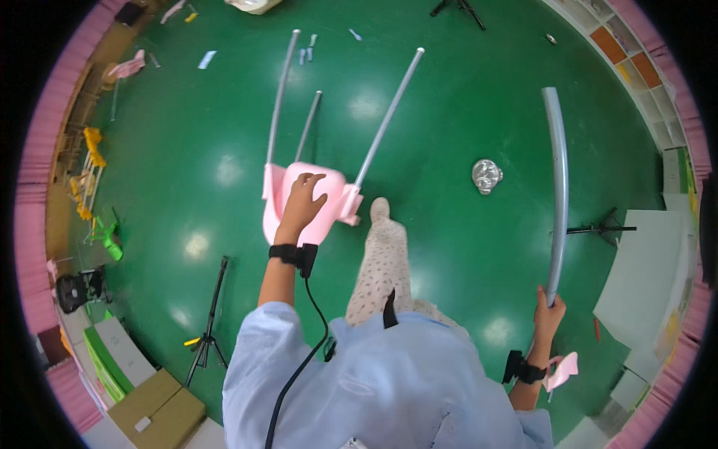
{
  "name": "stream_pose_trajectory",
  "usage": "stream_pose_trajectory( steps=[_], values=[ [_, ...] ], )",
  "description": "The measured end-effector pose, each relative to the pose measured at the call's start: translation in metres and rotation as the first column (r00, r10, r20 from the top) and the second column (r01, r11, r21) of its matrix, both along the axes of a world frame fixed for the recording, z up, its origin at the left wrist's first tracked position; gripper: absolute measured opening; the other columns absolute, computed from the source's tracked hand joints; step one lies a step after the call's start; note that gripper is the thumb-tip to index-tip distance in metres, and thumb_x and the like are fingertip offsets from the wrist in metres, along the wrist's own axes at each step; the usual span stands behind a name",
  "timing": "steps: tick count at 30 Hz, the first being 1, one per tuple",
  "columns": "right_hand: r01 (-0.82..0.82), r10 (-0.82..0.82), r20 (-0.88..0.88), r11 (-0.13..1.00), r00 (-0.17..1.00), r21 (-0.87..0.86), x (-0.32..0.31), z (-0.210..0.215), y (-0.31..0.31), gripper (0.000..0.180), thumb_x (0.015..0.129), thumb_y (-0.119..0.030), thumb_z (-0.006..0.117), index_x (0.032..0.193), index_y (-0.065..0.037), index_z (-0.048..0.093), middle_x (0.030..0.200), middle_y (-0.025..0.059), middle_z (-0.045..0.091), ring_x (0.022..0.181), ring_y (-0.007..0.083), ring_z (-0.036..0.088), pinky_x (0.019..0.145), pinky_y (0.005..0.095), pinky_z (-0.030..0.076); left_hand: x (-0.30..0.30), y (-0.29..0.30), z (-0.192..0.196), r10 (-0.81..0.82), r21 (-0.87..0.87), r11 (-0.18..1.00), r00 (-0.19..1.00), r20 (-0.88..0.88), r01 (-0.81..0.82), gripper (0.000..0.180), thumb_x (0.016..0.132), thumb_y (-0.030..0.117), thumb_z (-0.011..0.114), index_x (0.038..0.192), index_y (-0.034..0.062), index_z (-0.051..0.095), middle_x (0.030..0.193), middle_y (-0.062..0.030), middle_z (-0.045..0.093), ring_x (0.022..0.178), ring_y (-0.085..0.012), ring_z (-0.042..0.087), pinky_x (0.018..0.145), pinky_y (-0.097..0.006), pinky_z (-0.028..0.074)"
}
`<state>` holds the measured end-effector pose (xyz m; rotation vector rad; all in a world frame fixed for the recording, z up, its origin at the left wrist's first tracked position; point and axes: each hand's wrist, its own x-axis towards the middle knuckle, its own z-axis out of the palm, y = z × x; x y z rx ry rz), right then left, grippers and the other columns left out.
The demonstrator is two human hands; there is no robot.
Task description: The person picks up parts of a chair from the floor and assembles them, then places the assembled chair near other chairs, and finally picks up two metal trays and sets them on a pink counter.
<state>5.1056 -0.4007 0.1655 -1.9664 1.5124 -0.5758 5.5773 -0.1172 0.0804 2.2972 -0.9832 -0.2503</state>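
My left hand (301, 198) rests on the pink seat of a small chair (325, 217), its fingers spread and slightly curled. Several silver metal legs (389, 116) point away from the seat across the green floor. Out to the right, my right hand (550, 310) is closed round the lower end of a long grey tube (559, 179). The tube reaches far forward and looks bowed near the picture's rim. Black straps circle both wrists, and a cable runs from the left one. My foot (380, 209) stands just right of the chair.
A shiny silver balloon-like object (487, 176) lies between chair and tube. Black tripods (206, 340) stand at left and right. Other pink chair parts (562, 370) are behind my right wrist. A cardboard box (155, 411) sits lower left; shelves (636, 63) line the far right.
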Motion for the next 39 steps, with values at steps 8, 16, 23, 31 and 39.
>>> stream_pose_trajectory(
  steps=[8,16,23,31,39],
  values=[
    [0.199,-0.187,-0.07,0.942,0.98,0.271,0.092,0.037,-0.044,0.035,0.084,-0.025,0.061,0.06,-0.01,0.041,0.043,-0.0039,0.036,0.033,0.0049,0.033,0.031,0.0227,0.024,0.102,-0.198,-0.112,-0.064,0.08,0.994,0.98,-0.188,0.08,0.057,0.068,0.013,0.065,0.12,0.0046,0.044,0.108,-0.0219,0.05,0.102,-0.04,0.048,0.087,-0.044,0.042],
    [0.238,-0.191,-0.187,0.931,0.964,0.276,0.13,0.007,-0.095,0.03,0.085,-0.024,0.059,0.064,-0.006,0.045,0.045,-0.0025,0.038,0.033,0.0061,0.035,0.031,0.0237,0.025,0.146,-0.287,-0.179,-0.021,0.286,0.956,0.983,-0.181,0.073,0.071,0.067,0.017,0.068,0.127,0.0056,0.033,0.107,-0.0221,0.051,0.1,-0.0396,0.05,0.082,-0.047,0.045],
    [-0.02,0.059,-0.424,0.995,0.904,0.096,0.162,-0.026,-0.16,0.02,0.076,-0.015,0.065,0.083,0.001,0.054,0.06,0.0022,0.045,0.053,0.0093,0.04,0.049,0.0261,0.035,0.175,-0.369,-0.207,0.186,0.13,0.98,0.923,-0.337,-0.15,0.067,0.063,0.02,0.07,0.12,0.0009,0.04,0.098,-0.0182,0.058,0.089,-0.0359,0.058,0.077,-0.043,0.047],
    [-0.17,0.319,-0.472,0.928,0.822,0.331,0.21,-0.009,-0.24,0.031,0.079,-0.012,0.059,0.108,-0.004,0.052,0.07,0.0157,0.054,0.057,0.0233,0.052,0.055,0.0337,0.043,0.208,-0.402,-0.188,0.4,0.265,0.912,0.815,-0.419,-0.312,0.041,0.064,0.033,0.071,0.084,-0.0012,0.064,0.077,-0.0192,0.063,0.075,-0.0346,0.062,0.067,-0.042,0.049],
    [-0.482,0.632,-0.461,0.774,0.623,0.411,0.279,-0.04,-0.352,0.041,0.076,-0.008,0.058,0.117,-0.008,0.049,0.08,0.0208,0.06,0.07,0.0353,0.06,0.062,0.0416,0.046,0.199,-0.359,-0.127,0.704,0.342,0.708,0.651,-0.284,-0.617,0.04,0.068,0.04,0.061,0.08,0.0022,0.066,0.07,-0.02,0.062,0.069,-0.0364,0.061,0.064,-0.043,0.048]
  ],
)
